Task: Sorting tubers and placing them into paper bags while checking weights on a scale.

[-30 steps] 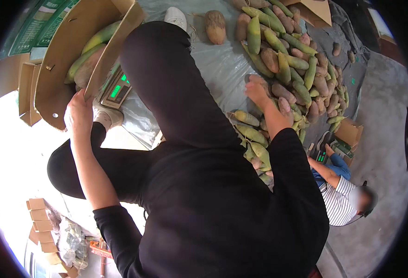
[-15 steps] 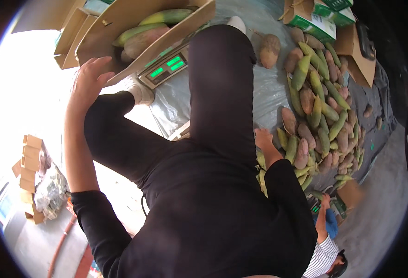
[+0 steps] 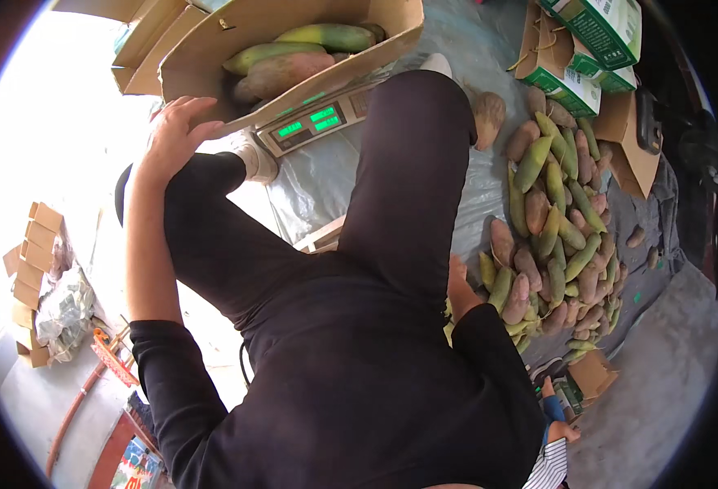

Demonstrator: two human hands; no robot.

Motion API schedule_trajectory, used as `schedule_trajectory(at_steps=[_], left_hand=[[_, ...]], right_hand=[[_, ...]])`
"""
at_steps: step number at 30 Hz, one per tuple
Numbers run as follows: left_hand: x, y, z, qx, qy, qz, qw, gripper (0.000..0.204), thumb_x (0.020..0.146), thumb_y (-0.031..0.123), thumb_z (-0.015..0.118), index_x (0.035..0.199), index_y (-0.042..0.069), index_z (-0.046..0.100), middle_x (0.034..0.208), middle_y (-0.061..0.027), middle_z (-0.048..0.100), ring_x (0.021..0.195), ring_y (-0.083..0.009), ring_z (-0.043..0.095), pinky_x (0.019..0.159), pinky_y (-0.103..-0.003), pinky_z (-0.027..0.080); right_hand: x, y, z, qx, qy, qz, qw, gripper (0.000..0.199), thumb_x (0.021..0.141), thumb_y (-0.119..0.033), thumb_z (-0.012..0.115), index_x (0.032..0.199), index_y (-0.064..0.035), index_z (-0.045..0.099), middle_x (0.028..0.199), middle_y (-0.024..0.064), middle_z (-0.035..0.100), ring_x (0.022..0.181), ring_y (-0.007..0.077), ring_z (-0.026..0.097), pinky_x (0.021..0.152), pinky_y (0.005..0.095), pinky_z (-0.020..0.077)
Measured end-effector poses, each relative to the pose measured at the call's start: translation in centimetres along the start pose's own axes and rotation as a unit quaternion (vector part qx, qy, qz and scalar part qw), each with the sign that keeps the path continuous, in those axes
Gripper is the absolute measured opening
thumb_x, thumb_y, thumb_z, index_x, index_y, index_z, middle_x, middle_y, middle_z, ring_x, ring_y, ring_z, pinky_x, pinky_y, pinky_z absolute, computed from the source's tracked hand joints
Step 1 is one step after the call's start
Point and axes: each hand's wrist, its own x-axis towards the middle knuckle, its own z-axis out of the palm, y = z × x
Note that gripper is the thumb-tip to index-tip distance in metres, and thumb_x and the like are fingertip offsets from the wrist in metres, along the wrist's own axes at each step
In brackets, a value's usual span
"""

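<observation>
My left hand (image 3: pixel 177 137) is at the near left corner of an open cardboard box (image 3: pixel 338 75), its fingers stretched out and its thumb apart. Inside lie several long radish-like vegetables, among them a green one (image 3: pixel 326 36) and a reddish-brown one (image 3: pixel 287 73). A digital scale (image 3: pixel 314 120) with lit green displays sits under the box. My right hand (image 3: pixel 457 277) is down beside my right thigh, near a heap of green and reddish-brown vegetables (image 3: pixel 556 236). Its fingers are mostly hidden by my leg.
One brown vegetable (image 3: pixel 489 119) lies apart on grey plastic sheeting (image 3: pixel 448 191). Green-and-white cartons (image 3: pixel 599 33) and a brown box (image 3: pixel 632 143) stand behind the heap. Lower right, another person in a striped top (image 3: pixel 548 466) works by a box. A clear plastic bag (image 3: pixel 65 314) lies left.
The view has shifted, so the box and scale appear lower and further right. My right hand has sunk further behind my thigh. My left hand stays at the box corner.
</observation>
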Motion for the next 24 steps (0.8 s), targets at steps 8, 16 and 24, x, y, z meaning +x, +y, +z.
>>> schedule_trajectory(at_steps=[8, 16, 24], left_hand=[[0.1, -0.7, 0.1, -0.050, 0.035, -0.015, 0.998, 0.036, 0.080, 0.018, 0.066, 0.112, 0.001, 0.061, 0.105, -0.0125, 0.061, 0.092, -0.0264, 0.060, 0.081, -0.035, 0.047], [0.4, -1.0, 0.0, -0.100, 0.088, -0.041, 0.990, 0.035, 0.080, 0.014, 0.065, 0.112, 0.001, 0.061, 0.098, -0.0100, 0.060, 0.080, -0.0180, 0.058, 0.075, -0.031, 0.047], [0.2, -1.8, 0.5, -0.102, 0.138, -0.052, 0.984, 0.035, 0.079, 0.010, 0.064, 0.112, 0.002, 0.061, 0.093, -0.0084, 0.058, 0.078, -0.0189, 0.054, 0.075, -0.032, 0.046]], right_hand=[[2.2, 1.0, 0.8, 0.129, 0.034, 0.034, 0.990, 0.016, 0.082, -0.019, 0.059, 0.097, -0.0128, 0.059, 0.102, 0.0117, 0.059, 0.100, 0.0334, 0.055, 0.082, 0.0449, 0.0472], [8.2, 3.4, -9.6, 0.241, 0.245, -0.082, 0.936, 0.019, 0.080, -0.021, 0.061, 0.093, -0.0080, 0.063, 0.088, 0.0143, 0.065, 0.084, 0.0342, 0.061, 0.073, 0.0445, 0.0485], [4.6, -1.2, -37.3, 0.540, 0.281, -0.191, 0.770, 0.025, 0.086, -0.012, 0.060, 0.111, -0.0092, 0.060, 0.091, -0.0009, 0.061, 0.076, 0.0066, 0.054, 0.059, 0.0213, 0.0417]])
